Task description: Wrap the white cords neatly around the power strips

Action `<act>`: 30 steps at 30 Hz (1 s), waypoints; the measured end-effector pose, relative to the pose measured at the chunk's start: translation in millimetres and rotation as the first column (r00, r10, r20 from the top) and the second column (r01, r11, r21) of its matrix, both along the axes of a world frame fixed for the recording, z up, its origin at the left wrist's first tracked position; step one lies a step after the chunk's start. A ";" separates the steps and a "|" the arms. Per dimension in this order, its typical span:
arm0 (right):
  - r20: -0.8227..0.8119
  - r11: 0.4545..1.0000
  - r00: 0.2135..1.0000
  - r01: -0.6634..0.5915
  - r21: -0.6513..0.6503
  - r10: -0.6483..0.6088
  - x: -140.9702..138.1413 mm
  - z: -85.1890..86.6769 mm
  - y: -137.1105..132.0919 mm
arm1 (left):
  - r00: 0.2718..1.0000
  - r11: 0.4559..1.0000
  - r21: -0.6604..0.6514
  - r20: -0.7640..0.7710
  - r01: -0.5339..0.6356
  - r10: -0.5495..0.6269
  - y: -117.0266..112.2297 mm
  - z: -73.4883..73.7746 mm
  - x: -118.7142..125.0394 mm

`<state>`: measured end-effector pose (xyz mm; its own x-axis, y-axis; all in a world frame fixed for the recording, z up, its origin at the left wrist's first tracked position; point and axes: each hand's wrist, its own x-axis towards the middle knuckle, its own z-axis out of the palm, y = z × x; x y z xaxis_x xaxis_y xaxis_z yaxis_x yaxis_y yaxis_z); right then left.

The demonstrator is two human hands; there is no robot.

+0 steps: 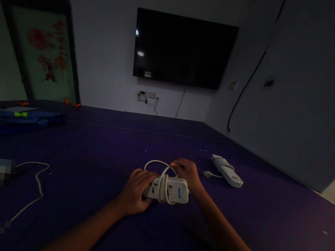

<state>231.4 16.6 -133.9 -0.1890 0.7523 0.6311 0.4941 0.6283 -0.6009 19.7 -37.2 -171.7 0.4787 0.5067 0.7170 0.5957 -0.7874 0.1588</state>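
Observation:
A white power strip (182, 191) with its cord (163, 189) wound several times round the middle is held just above the purple surface. My left hand (137, 191) grips its left end, fingers on top and thumb underneath. Behind the strip, my right hand (187, 171) pinches the cord near the top of the windings. A loose loop of cord arches up between the two hands. To the right lies a second white power strip (228, 172), its cord wrapped round it and its plug (207, 175) lying beside it.
A white cable (39, 182) trails over the purple surface (108, 143) at left, near a blurred-out patch. Blue cloth (21, 120) lies farther back. A television (184, 49) hangs on the far wall above sockets (152, 95). A dark cable (248, 84) hangs down the right wall.

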 end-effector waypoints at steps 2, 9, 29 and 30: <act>-0.012 1.000 1.000 0.010 -0.009 -0.010 2.1 -2.4 2.6 | 1.000 0.999 -0.034 0.004 0.006 -0.006 1.0 0.0 0.3; 0.049 1.000 0.999 0.005 0.002 -0.005 4.6 -9.3 9.1 | 0.996 0.994 -0.087 0.069 0.060 -0.054 -5.3 1.0 5.4; 0.534 0.981 0.822 0.150 0.125 -0.195 -10.3 -30.9 6.6 | 0.994 0.996 0.092 0.105 0.001 -0.010 -10.8 1.7 3.4; 0.522 0.983 0.834 0.152 0.099 -0.182 -13.5 -34.3 7.2 | 0.993 0.995 0.096 0.120 -0.020 0.008 -10.6 1.7 3.4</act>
